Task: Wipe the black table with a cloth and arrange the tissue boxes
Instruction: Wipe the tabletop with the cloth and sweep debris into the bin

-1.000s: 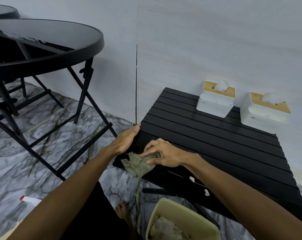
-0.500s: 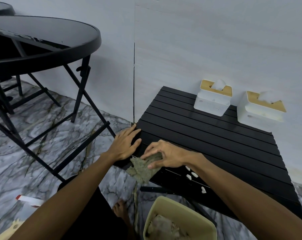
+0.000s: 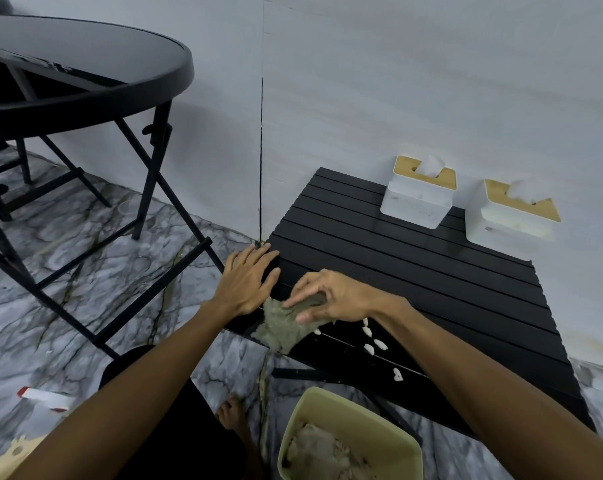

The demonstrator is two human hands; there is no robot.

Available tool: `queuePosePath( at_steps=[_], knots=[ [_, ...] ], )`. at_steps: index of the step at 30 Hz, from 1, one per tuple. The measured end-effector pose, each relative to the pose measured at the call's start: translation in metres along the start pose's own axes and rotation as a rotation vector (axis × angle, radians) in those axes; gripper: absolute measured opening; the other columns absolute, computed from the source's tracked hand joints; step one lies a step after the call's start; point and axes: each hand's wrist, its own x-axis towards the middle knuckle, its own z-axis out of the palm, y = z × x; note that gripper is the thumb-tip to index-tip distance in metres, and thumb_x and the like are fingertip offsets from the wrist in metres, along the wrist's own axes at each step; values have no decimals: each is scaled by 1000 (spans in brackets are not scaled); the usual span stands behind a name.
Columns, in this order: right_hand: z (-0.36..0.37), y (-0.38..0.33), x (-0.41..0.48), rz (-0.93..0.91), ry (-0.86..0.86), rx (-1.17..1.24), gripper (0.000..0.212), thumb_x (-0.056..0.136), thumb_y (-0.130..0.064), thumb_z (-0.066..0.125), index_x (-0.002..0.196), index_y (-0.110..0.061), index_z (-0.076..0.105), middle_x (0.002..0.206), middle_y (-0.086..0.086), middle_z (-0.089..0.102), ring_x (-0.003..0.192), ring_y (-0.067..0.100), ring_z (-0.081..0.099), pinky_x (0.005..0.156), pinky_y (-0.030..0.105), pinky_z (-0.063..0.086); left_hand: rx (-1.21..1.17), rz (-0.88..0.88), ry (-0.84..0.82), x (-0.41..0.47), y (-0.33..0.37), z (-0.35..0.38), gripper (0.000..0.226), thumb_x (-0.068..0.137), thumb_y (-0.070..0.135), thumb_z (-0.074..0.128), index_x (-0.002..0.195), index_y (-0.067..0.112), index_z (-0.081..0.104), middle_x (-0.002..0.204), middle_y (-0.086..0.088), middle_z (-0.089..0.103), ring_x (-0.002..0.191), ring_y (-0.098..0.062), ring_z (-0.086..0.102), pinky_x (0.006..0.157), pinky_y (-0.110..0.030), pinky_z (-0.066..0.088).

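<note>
A low black slatted table (image 3: 414, 271) stands against the wall. My right hand (image 3: 331, 299) presses a grey-green cloth (image 3: 281, 325) onto its near left corner, the cloth hanging partly over the edge. My left hand (image 3: 248, 280) lies flat, fingers spread, on the table's left edge beside the cloth. Several small white scraps (image 3: 374, 341) lie on the slats just right of the cloth. Two white tissue boxes with wooden lids, one (image 3: 416, 199) left and one (image 3: 509, 218) right, stand side by side at the table's far edge by the wall.
A pale yellow-green bin (image 3: 358, 420) holding crumpled material sits on the marble floor below the table's near edge. A round black folding table (image 3: 85, 81) stands to the left. A white and red item (image 3: 45, 398) lies on the floor at lower left. My foot (image 3: 232, 415) is beside the bin.
My right hand with the cloth has slid slightly leftward along the near edge, uncovering more white scraps. My left hand has shifted flatter onto the table's left edge.
</note>
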Motion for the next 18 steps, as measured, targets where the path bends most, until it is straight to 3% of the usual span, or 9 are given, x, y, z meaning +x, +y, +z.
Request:
queuePosePath(
  at_steps=[3,7,11,14,18],
  knots=[
    [12,9,-2,4,18,-139,31,85,-42,77,116,-38,74,112,-16,55,109,12,50,102,40,41,-9,-7,2,2,1,0,59,97,52,18,147,26,36,158,3,29,147,-20,16,116,-44,8],
    [12,14,-16,34,10,14,25,85,-29,80,110,-26,78,108,-3,59,101,14,56,94,35,50,-15,-1,-3,3,1,2,57,98,51,20,147,27,36,158,3,30,147,-21,18,117,-46,9],
    [-4,12,-28,61,-60,115,22,85,-25,81,106,-22,80,111,4,65,104,17,63,97,35,54,0,6,6,3,2,5,55,99,50,21,146,27,37,157,2,32,147,-21,19,116,-43,8],
    [-34,11,-29,87,46,168,22,86,-24,77,108,-22,78,111,0,68,103,7,64,93,22,52,5,4,16,4,2,6,56,98,50,20,146,28,37,156,3,33,146,-21,19,116,-43,8],
    [-65,29,-17,155,246,238,25,86,-24,77,111,-20,77,107,-11,71,99,-2,66,93,22,49,10,3,19,6,4,9,57,98,51,16,147,28,37,156,3,34,146,-21,20,116,-44,9]
  ],
)
